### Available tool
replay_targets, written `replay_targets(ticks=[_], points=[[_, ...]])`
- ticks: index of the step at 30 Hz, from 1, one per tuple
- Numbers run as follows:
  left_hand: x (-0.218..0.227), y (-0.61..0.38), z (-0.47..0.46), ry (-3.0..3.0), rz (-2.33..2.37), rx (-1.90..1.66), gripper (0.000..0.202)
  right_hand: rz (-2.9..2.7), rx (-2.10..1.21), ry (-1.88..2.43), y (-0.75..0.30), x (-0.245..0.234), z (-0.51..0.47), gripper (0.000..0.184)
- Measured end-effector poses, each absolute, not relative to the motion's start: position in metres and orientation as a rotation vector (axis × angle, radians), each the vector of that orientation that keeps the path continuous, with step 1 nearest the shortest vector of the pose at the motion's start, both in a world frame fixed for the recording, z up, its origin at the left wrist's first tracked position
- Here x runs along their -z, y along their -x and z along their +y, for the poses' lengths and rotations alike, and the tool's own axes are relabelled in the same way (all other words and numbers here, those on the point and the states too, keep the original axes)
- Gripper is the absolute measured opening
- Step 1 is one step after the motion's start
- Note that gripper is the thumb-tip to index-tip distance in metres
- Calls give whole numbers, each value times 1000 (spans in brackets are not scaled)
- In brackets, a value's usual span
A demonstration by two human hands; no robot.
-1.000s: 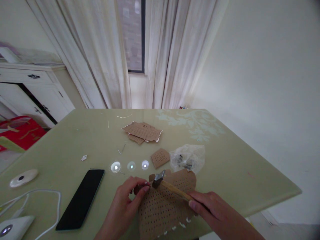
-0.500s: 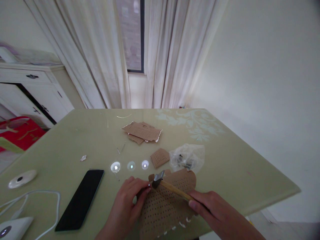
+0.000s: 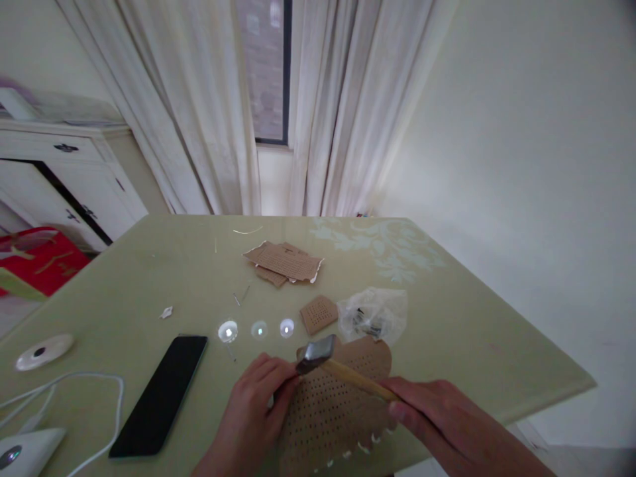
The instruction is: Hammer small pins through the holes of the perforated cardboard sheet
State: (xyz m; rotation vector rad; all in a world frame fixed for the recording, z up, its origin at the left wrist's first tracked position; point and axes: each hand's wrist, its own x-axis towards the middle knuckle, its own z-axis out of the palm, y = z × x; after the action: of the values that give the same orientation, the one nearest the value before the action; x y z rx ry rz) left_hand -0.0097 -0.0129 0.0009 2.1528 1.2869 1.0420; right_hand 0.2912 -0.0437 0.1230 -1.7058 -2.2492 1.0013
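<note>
My right hand point(image 3: 427, 411) is closed round the wooden handle of a small hammer point(image 3: 355, 379). The hammer's metal head lies over the fingertips of my left hand point(image 3: 256, 397), which are pinched together. A nail with a small bright head showed between those fingertips a moment ago; the hammer head hides it now. Beneath both hands is a brown cardboard piece point(image 3: 332, 411) full of rows of small holes, its near edge torn and whitish.
Several perforated cardboard scraps point(image 3: 288, 262) lie farther back, and a smaller piece point(image 3: 318, 314) sits beside a clear plastic bag point(image 3: 375, 313). Loose nails point(image 3: 237, 299) are on the table point(image 3: 447, 318). To the left are a black phone point(image 3: 161, 397) and a white cable point(image 3: 119, 397).
The hammer head has come down and left over the left fingertips, covering the nail head. My right hand has shifted slightly right; the left hand stays nearly still.
</note>
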Motion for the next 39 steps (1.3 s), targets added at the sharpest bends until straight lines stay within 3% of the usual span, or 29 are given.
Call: replay_targets(ticks=[9, 13, 18, 22, 36, 39], points=[[-1, 10, -16, -2097, 1306, -958, 22, -2350, -982, 1753, -286, -120, -42, 48], [-2, 10, -17, -2081, 1350, -965, 10, -2315, -977, 1668, -286, -124, -43, 51], [-3, 9, -18, -2010, 1393, -947, 44, -2287, -936, 1700, -283, -121, -44, 48], [-2, 9, -18, -1972, 1395, -946, 52, -2319, -904, 1712, -281, -111, -44, 43], [4, 9, -21, -1915, 1405, -978, 53, -2235, -940, 1804, -289, -104, -39, 47], [4, 23, -17, -1870, 1400, -1054, 39, -2239, -944, 1792, -288, -100, -39, 46]])
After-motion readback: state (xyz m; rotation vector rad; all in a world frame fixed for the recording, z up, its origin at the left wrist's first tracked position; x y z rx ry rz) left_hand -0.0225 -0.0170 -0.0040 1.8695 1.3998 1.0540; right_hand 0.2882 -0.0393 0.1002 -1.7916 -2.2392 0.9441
